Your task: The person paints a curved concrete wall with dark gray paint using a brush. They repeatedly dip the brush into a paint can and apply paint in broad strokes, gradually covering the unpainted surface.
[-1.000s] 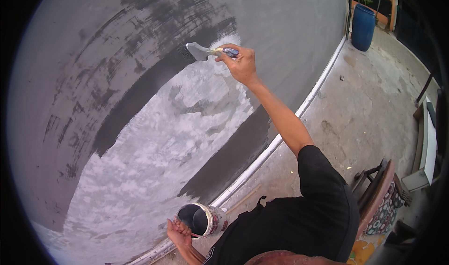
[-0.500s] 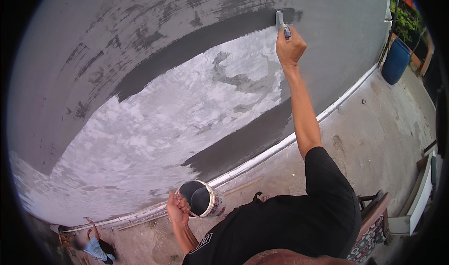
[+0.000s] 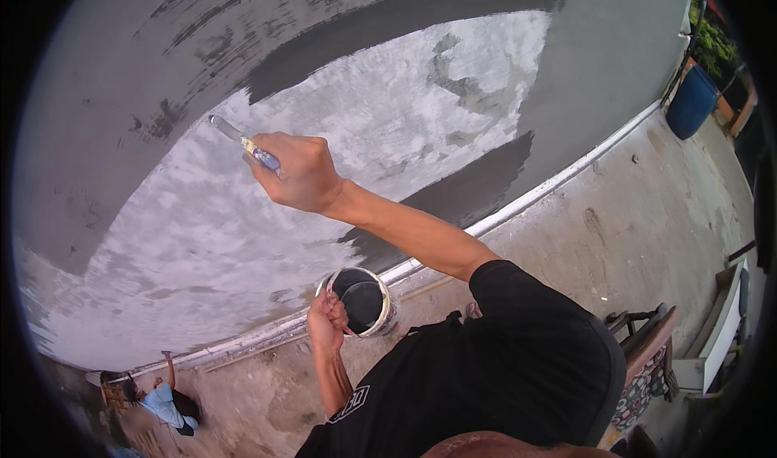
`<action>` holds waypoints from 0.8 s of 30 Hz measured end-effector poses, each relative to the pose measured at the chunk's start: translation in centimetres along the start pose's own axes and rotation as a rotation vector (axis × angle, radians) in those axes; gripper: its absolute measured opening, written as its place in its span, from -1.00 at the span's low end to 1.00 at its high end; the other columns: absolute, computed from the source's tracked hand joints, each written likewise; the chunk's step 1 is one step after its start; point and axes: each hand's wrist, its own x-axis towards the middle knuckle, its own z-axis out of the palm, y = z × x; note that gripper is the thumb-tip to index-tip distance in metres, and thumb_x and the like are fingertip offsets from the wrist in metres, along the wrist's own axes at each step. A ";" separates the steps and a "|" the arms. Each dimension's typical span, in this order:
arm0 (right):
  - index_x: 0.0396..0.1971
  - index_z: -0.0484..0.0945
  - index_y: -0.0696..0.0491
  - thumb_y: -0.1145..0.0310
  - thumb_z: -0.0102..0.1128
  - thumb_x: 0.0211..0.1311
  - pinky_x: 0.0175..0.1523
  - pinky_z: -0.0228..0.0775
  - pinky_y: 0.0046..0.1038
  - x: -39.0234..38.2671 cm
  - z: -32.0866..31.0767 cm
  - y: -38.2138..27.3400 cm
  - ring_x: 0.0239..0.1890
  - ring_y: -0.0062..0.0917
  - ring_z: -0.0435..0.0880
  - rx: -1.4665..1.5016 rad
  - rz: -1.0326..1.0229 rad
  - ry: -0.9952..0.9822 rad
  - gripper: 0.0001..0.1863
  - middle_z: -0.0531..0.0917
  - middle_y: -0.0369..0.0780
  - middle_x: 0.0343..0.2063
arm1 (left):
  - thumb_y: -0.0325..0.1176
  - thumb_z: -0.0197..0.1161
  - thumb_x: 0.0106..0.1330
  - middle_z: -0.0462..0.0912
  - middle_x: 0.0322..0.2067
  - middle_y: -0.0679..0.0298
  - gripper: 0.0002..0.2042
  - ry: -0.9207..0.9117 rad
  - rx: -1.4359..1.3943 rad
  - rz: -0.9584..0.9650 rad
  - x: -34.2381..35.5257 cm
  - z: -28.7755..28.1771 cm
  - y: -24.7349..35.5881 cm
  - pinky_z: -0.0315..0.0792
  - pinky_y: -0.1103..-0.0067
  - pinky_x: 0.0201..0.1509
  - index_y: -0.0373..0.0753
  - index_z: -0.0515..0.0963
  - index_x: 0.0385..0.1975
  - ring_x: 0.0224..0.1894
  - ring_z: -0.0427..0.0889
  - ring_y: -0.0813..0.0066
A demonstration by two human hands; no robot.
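My right hand (image 3: 301, 171) is closed around the handle of a paintbrush (image 3: 243, 140), its tip at the wall near the boundary between the painted and pale areas. The wall (image 3: 348, 126) has a whitish patch in the middle, with dark grey wet-looking paint in a band above it and another below. Lower down, my left hand (image 3: 326, 320) grips the handle of a white bucket (image 3: 390, 308) at its rim. Dark grey paint (image 3: 358, 298) shows inside the bucket.
At the lower left another person (image 3: 171, 405) in a light blue top reaches toward the wall. A blue barrel (image 3: 692, 103) stands at the upper right. A chair with patterned fabric (image 3: 643, 397) and a white trough-like piece (image 3: 716, 337) are at the lower right.
My right hand has swept the paintbrush from the right end of the upper dark band to left of that band. My left hand still holds the bucket. The view has shifted slightly.
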 end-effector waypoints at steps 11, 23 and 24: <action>-0.37 0.66 0.30 0.52 0.21 0.17 -0.54 0.34 -0.67 -8.0 -14.1 -5.9 -0.62 -0.64 0.63 0.097 0.988 -0.528 -0.85 0.65 -0.24 -0.63 | -0.05 -0.04 0.48 0.04 -0.70 0.58 -0.67 -0.132 0.030 0.028 -1.4 -0.4 3.6 -0.23 0.67 -0.62 -0.12 0.31 -0.47 -0.69 -0.11 0.78; -0.35 0.71 0.14 0.31 0.31 -0.01 -0.38 0.44 -0.22 -16.7 -8.0 -5.8 -0.52 -0.11 0.64 -0.083 0.628 -1.170 -0.75 0.66 -0.04 -0.60 | -0.06 -0.08 0.49 0.06 -0.71 0.58 -0.67 -0.192 0.077 0.000 -1.5 1.6 4.6 -0.18 0.68 -0.60 -0.18 0.30 -0.42 -0.69 -0.09 0.78; -0.35 0.72 0.14 0.32 0.31 -0.02 -0.36 0.44 -0.21 -17.0 -7.9 -5.5 -0.51 -0.11 0.65 -0.098 0.610 -1.205 -0.75 0.66 -0.04 -0.60 | -0.06 -0.08 0.49 0.06 -0.71 0.58 -0.67 -0.205 0.063 -0.010 -1.5 2.0 4.6 -0.18 0.68 -0.60 -0.18 0.31 -0.42 -0.69 -0.09 0.78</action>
